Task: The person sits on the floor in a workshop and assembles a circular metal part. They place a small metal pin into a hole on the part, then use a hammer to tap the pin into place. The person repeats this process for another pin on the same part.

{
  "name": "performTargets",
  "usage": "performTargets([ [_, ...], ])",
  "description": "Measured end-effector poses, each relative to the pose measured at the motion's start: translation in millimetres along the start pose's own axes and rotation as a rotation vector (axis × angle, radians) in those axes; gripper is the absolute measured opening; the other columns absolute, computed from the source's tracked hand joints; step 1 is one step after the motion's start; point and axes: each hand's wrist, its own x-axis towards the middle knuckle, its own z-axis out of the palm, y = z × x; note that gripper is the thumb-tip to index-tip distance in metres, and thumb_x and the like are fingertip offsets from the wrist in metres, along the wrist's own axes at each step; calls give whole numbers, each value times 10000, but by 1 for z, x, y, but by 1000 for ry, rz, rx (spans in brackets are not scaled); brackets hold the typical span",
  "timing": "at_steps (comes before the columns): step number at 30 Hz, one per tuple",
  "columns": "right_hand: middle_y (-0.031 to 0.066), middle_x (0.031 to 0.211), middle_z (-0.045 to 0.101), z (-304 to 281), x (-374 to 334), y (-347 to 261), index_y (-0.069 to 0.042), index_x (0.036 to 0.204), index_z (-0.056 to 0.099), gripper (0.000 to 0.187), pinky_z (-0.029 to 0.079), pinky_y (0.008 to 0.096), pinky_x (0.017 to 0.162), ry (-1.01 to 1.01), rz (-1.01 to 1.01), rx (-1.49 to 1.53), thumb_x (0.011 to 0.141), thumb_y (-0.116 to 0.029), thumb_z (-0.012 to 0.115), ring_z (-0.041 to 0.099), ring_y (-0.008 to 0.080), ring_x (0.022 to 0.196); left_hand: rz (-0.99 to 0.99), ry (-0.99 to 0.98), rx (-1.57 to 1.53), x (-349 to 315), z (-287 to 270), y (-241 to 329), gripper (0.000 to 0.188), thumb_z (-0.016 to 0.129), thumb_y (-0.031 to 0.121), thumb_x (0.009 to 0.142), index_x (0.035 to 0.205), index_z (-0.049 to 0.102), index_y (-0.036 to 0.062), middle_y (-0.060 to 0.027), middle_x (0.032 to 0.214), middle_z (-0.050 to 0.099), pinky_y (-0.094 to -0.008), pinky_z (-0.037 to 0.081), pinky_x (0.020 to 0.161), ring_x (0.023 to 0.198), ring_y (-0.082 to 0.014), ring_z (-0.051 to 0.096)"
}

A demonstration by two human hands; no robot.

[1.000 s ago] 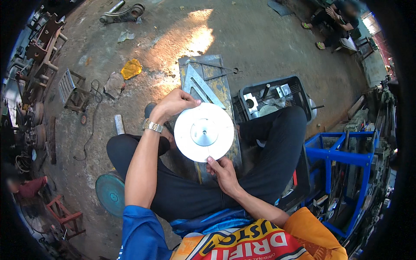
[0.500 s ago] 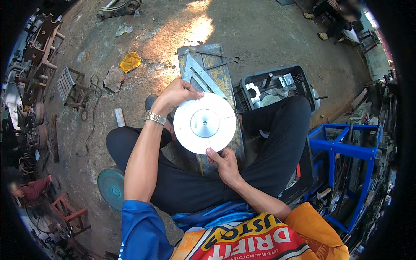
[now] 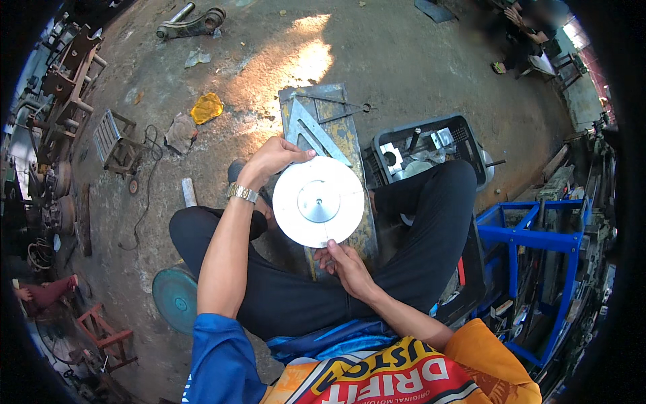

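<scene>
Between the person's folded legs, over a narrow, paint-worn tabletop (image 3: 346, 141), sits a bright metal disc (image 3: 289, 212) with a round raised centre and a small hole in the middle. I can't make out from here whether it rests on the wood or is held just above it. The left hand (image 3: 277, 156), with a metal-banded watch (image 3: 242, 193) at its wrist, pinches the disc's far left rim. The right hand (image 3: 346, 266) has its thumb on the near rim, the other fingers curled below; how firmly it grips, I can't tell.

Just beyond the disc lies a slotted triangular square (image 3: 296, 116), and past that a pair of hinged dividers (image 3: 367, 108), spread open. A dark plastic crate (image 3: 420, 125) of metal parts stands to the right, near the person's knee, with a blue metal frame (image 3: 548, 237) behind. Over on the left, a crumpled yellow sheet (image 3: 206, 108) and a slatted stool (image 3: 108, 138) are on the stained floor (image 3: 222, 145).
</scene>
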Motion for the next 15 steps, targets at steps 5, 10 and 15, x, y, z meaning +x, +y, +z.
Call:
performTargets([
  [5, 107, 1217, 651, -22, -31, -30, 18, 1418, 498, 688, 461, 306, 892, -153, 64, -36, 1056, -548, 349, 586, 176, 1098, 64, 58, 38, -1, -8, 1, 362, 785, 349, 849, 930, 775, -4, -62, 814, 730, -279, 486, 715, 753, -109, 634],
  [10, 154, 1240, 657, -83, -83, -111, -27, 1348, 580, 450, 490, 375, 971, 51, -239, -583, 957, -237, 654, 621, 269, 1158, 176, 419, 109, -25, -35, -2, 353, 775, 300, 848, 976, 753, -28, -103, 894, 744, -324, 498, 799, 835, -153, 661],
  [15, 239, 1416, 498, -142, -101, -153, -64, 1409, 511, 593, 429, 441, 1064, 823, -564, -1249, 870, -170, 735, 502, 409, 1302, 274, 612, 169, -53, -73, -20, 235, 728, 176, 885, 1002, 733, -27, -103, 946, 745, -316, 502, 821, 864, -163, 669],
])
